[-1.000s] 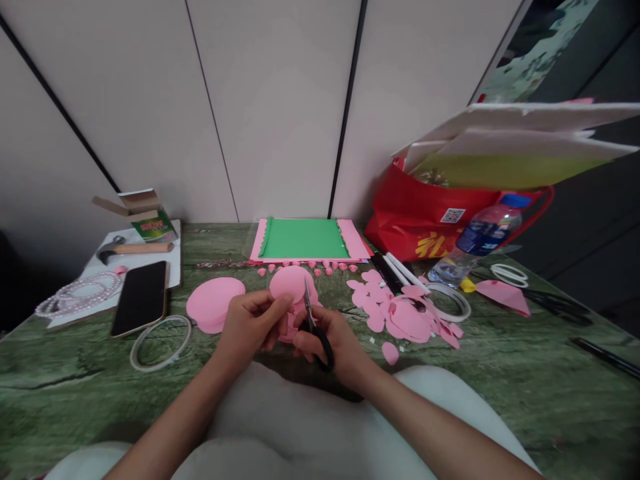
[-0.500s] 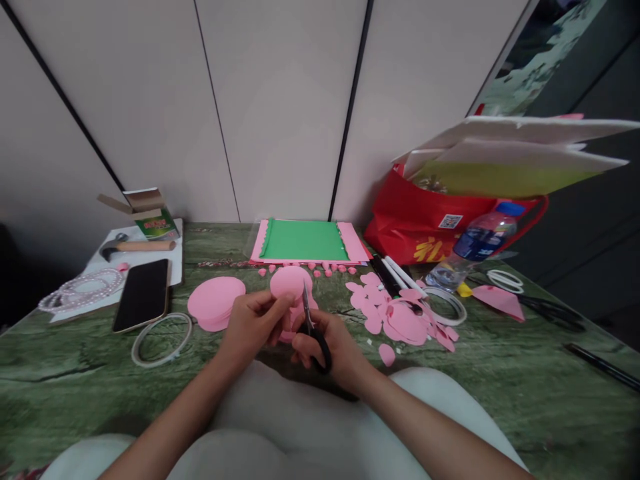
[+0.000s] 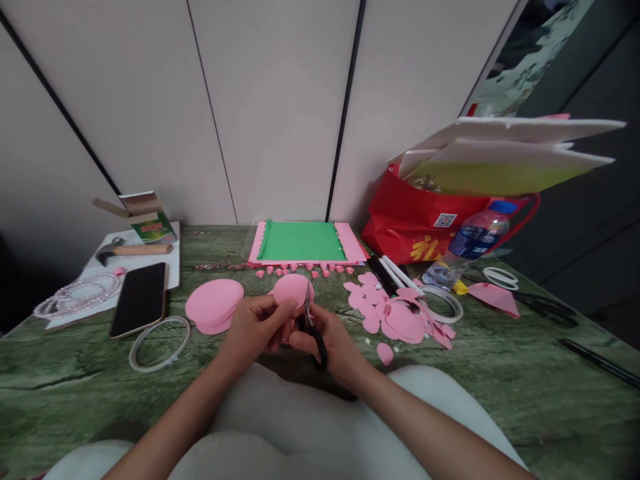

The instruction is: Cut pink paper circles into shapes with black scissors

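Between the thumb and fingers of my left hand (image 3: pixel 260 325) is a round piece of pink paper (image 3: pixel 293 289), held up in front of me. My right hand (image 3: pixel 333 343) is closed round the black handles of a pair of scissors (image 3: pixel 316 337). The blades point up and away, at the right part of the pink piece. Whether they are cutting into it I cannot tell. To the left of my left hand lies a stack of pink paper circles (image 3: pixel 214 305). Small pink curled bits (image 3: pixel 315 272) sit in a row behind my hands.
Pink petals and offcuts (image 3: pixel 373 307), markers (image 3: pixel 396 272) and a tape roll (image 3: pixel 443 305) lie to the right. Behind them stand a bottle (image 3: pixel 475 240) and a red bag (image 3: pixel 400 220). At left are a phone (image 3: pixel 140 300), hammer (image 3: pixel 140 250) and another tape roll (image 3: pixel 160 343). Green paper (image 3: pixel 303 241) lies behind.
The pink piece has tipped lower and turned in my left hand. My right hand and the scissors have shifted slightly left. The whole view has moved a little too.
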`<state>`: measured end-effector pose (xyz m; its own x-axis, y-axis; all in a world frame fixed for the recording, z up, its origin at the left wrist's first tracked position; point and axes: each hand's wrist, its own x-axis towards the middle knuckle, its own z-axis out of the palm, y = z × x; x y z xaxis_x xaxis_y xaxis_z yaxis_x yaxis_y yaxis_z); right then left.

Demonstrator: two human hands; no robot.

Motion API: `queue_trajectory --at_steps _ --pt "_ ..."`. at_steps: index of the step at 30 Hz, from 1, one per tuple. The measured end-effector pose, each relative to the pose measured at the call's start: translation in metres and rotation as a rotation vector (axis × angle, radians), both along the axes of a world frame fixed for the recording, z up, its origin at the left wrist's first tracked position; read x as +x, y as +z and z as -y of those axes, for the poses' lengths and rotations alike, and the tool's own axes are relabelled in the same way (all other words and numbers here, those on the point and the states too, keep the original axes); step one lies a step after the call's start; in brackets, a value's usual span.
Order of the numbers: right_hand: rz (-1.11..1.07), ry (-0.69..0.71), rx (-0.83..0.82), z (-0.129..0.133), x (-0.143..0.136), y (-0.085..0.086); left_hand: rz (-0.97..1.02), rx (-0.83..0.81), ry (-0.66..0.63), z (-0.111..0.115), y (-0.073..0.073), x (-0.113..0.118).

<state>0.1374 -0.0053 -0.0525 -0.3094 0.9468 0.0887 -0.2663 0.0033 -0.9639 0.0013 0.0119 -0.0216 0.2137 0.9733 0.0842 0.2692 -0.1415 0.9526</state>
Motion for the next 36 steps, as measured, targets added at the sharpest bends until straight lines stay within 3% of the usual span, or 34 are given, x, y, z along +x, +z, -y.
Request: queue_trajectory --at_steps 36 --pt "0.084 -0.043 -0.062 -0.0009 0.0012 -0.0058 0.098 0.065 0.039 -0.0013 -0.0009 -0.0038"
